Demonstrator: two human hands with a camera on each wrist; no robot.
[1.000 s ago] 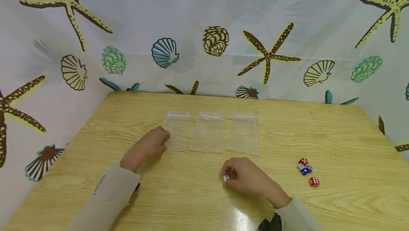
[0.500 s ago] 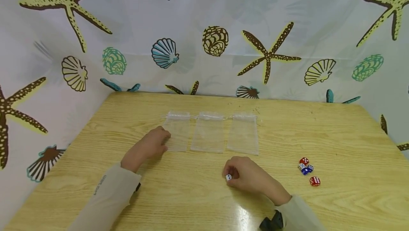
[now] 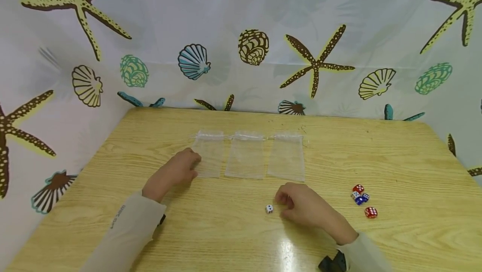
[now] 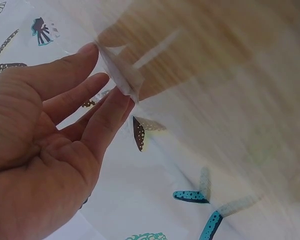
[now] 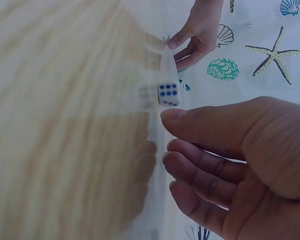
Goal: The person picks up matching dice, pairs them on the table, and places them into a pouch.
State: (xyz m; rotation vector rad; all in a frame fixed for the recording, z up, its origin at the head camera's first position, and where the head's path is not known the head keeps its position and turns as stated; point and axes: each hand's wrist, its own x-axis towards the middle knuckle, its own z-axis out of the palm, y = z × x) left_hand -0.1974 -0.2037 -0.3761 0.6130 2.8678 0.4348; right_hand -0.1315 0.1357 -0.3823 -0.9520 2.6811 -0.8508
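A white die (image 3: 269,209) with dark pips stands on the wooden table just left of my right hand (image 3: 301,205). That hand is bent loosely with nothing between thumb and fingers; in the right wrist view the die (image 5: 168,94) sits a small distance beyond the thumb tip. My left hand (image 3: 178,169) rests at the left edge of the leftmost sheer white drawstring bag (image 3: 211,157). In the left wrist view its thumb and fingertips, set apart, touch the bag's edge (image 4: 117,75). Both hands come out of light sleeves.
Two more sheer bags, a middle one (image 3: 244,158) and a right one (image 3: 287,159), lie flat in the row. On the right are a red die (image 3: 370,212) and a small cluster of red, white and blue dice (image 3: 359,197). A patterned curtain (image 3: 226,21) encloses the table.
My right hand has let go of the white die and drawn back to the right, leaving it on the table. The left hand stays at the left bag.
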